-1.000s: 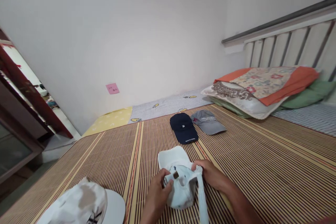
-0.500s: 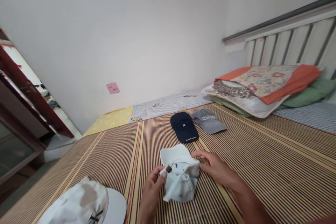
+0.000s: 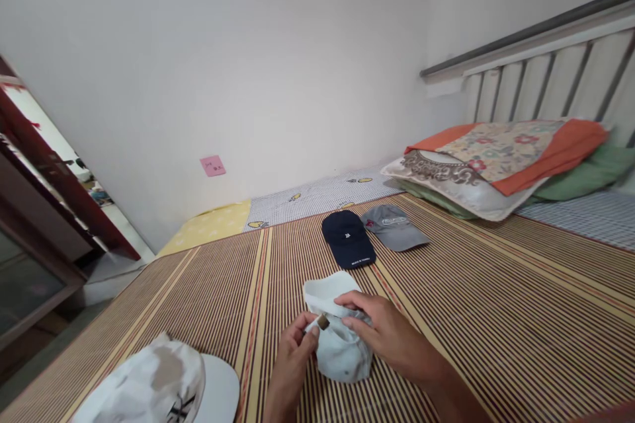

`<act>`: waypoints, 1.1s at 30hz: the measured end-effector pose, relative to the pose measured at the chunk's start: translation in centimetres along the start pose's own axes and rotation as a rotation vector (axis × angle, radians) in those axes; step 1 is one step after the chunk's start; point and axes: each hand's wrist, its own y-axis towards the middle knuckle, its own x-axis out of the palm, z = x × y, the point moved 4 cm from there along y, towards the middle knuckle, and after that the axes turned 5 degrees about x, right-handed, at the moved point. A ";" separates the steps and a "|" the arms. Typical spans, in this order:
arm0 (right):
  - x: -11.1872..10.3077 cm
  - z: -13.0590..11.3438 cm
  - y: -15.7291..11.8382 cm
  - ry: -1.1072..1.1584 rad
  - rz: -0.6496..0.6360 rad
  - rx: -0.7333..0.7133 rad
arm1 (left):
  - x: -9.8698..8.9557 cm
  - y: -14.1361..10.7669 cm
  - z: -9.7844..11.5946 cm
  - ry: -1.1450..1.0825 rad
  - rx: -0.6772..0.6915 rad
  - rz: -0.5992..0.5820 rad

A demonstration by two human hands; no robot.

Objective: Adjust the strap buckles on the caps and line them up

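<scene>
A pale mint-white baseball cap [image 3: 342,357] lies on the striped mat with its brim pointing away from me. My left hand [image 3: 292,353] pinches the cap's back strap beside a small brass-coloured buckle [image 3: 322,321]. From the right, my right hand [image 3: 381,330] reaches over the cap, its fingers and thumb closed on the cap's edge near the brim. Part of the strap and the cap's opening are hidden by my fingers. Just beyond the brim sits a navy cap [image 3: 347,238], touching a grey cap [image 3: 397,228] on its right.
At the lower left lies a white and tan patterned cap [image 3: 153,380], partly cut off by the frame. Stacked pillows [image 3: 496,165] rest by the headboard [image 3: 546,82]. The striped mat [image 3: 208,291] covers the bed, and a wall with a pink note [image 3: 213,166] stands behind.
My right hand has moved left from the cap's right side onto its middle edge. The loose strap end that hung over the crown no longer shows. The left hand keeps its pinch.
</scene>
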 end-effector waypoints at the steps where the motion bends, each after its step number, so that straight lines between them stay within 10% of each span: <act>1: 0.0 0.0 0.0 0.000 -0.002 0.004 | 0.0 0.0 0.0 -0.005 -0.009 0.002; 18: -2.2 3.2 0.5 0.731 0.035 0.026 | -1.2 0.0 -1.3 -0.074 -0.051 0.053; 33: 0.4 1.5 0.2 0.280 -0.163 0.110 | -1.4 -0.2 -1.9 -0.146 -0.031 -0.024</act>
